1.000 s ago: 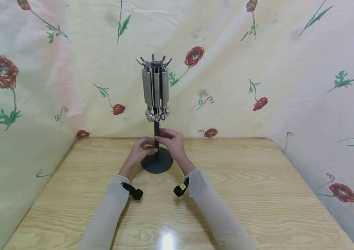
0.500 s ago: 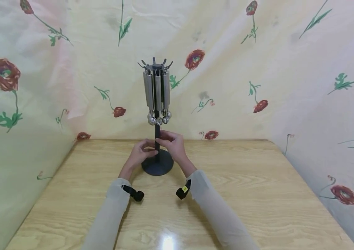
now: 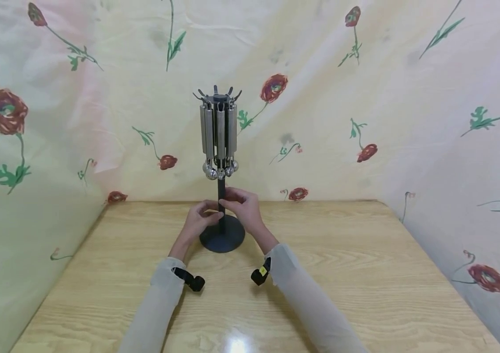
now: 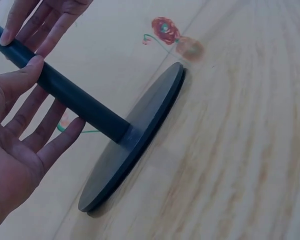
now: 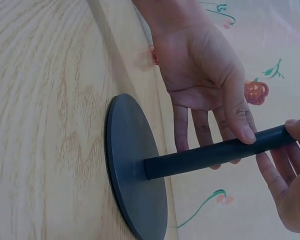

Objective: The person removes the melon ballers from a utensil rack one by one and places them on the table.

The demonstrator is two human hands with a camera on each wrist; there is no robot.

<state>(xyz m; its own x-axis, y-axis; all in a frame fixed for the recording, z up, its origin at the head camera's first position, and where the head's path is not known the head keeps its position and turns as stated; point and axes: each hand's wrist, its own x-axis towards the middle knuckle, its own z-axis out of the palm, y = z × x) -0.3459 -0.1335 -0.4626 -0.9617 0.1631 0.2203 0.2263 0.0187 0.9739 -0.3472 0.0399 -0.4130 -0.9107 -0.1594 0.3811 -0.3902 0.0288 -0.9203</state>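
A black stand with a round base (image 3: 214,243) and a thin upright pole (image 3: 221,188) stands on the table. From the curled hooks (image 3: 217,93) at its top hang several silver ribbed rods (image 3: 221,132) with shiny ball-like ends (image 3: 221,173). My left hand (image 3: 196,223) holds the pole low down, thumb in front and fingers behind. Just above it, my right hand (image 3: 246,208) pinches the pole from the other side. In the left wrist view, the left hand (image 4: 15,155) is nearer the base (image 4: 140,135), the right hand (image 4: 50,20) farther up. The right wrist view leaves the rods out.
The stand is near the back edge of a light wooden table (image 3: 342,274). A pale cloth with red flowers (image 3: 320,108) hangs behind it and on both sides. Black wrist cameras sit on my left sleeve (image 3: 145,304) and right sleeve (image 3: 316,304).
The scene has shifted slightly downward in the head view. The hanging rods have swung a little. Both hands keep their hold on the pole.
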